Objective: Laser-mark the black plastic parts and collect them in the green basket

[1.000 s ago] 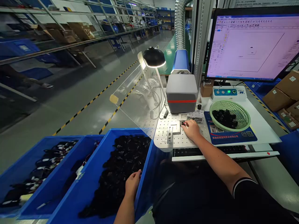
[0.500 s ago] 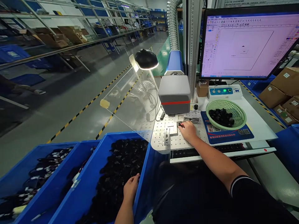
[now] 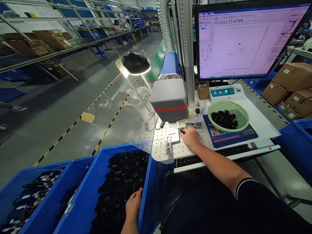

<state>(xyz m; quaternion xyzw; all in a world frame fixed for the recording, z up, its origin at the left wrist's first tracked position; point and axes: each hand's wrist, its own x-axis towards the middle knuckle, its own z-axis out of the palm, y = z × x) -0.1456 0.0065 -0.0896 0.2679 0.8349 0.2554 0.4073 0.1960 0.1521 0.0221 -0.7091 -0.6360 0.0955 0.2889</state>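
Presently, the fingers of the right hand grasp a small black part at the perforated plate, just beside a white block. The left hand is inside the blue bin, over the black pieces (whether its fingers hold one, I cannot tell). A green basket with dark pieces stands on the blue mat.

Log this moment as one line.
right hand: at small black part, perforated plate | left hand: at blue bin, black parts | green basket: on blue mat
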